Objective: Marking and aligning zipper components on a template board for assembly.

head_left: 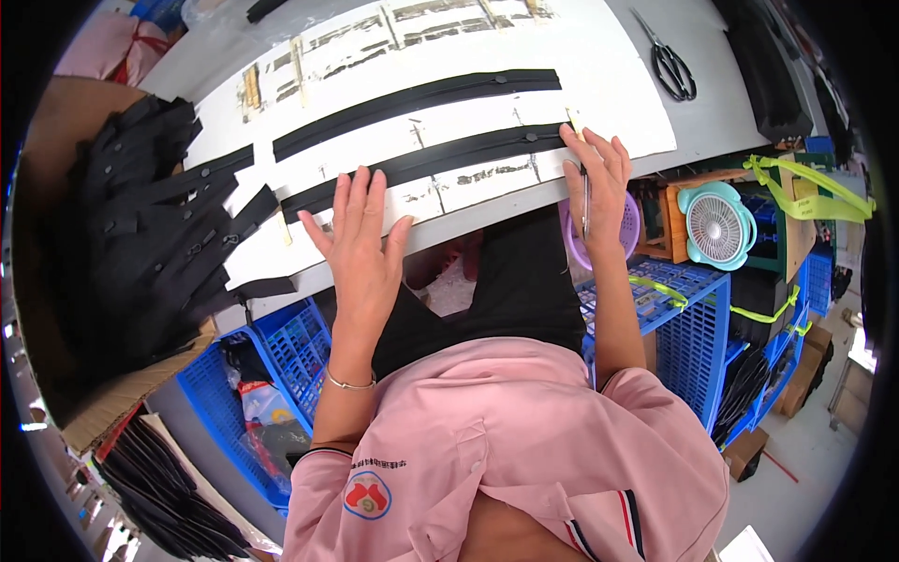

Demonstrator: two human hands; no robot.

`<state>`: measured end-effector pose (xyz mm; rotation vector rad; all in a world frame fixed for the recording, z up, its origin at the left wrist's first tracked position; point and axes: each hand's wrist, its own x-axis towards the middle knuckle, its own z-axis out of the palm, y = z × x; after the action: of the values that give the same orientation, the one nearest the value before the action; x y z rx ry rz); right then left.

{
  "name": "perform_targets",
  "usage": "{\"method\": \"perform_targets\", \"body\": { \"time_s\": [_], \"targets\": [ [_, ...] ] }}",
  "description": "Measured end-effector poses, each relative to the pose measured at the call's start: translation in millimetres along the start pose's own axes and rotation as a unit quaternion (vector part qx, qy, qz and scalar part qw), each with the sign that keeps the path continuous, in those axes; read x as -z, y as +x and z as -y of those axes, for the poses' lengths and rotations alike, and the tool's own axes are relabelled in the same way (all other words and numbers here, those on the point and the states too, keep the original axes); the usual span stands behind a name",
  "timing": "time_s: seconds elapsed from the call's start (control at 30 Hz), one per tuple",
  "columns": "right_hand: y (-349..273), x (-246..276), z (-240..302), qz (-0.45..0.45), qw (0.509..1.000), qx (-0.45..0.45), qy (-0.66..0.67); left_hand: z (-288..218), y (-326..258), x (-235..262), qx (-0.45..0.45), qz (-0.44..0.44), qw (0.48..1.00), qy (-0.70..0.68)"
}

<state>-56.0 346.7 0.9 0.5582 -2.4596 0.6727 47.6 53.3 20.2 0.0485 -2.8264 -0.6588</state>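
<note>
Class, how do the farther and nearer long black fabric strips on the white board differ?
The farther black strip lies untouched, while the left hand and right hand rest on the nearer black strip. The farther strip shows end to end; the hands partly cover the nearer strip. Both are long and narrow.

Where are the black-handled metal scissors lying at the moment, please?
In the head view, the black-handled metal scissors lie at the upper right, on the grey tabletop, just right of the white marked board.
</note>
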Motion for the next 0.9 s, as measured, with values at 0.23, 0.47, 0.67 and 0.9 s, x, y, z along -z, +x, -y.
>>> {"method": "perform_targets", "body": {
  "time_s": [0.23,0.47,0.67,0.9],
  "targets": [
    [1,-1,7,0.017,1.000,-0.023,0.008,20,-20,17,0.057,-0.012,0.998,0.015],
    [1,2,6,0.032,0.999,-0.041,0.012,28,-31,19,0.107,-0.022,0.994,0.012],
    [31,5,38,0.023,0.999,-0.024,0.032,28,-30,16,0.096,-0.056,0.994,-0.006],
    [65,-43,151,0.204,0.854,-0.192,0.438,29,-31,16,0.088,-0.073,0.993,0.016]
  ]
}}
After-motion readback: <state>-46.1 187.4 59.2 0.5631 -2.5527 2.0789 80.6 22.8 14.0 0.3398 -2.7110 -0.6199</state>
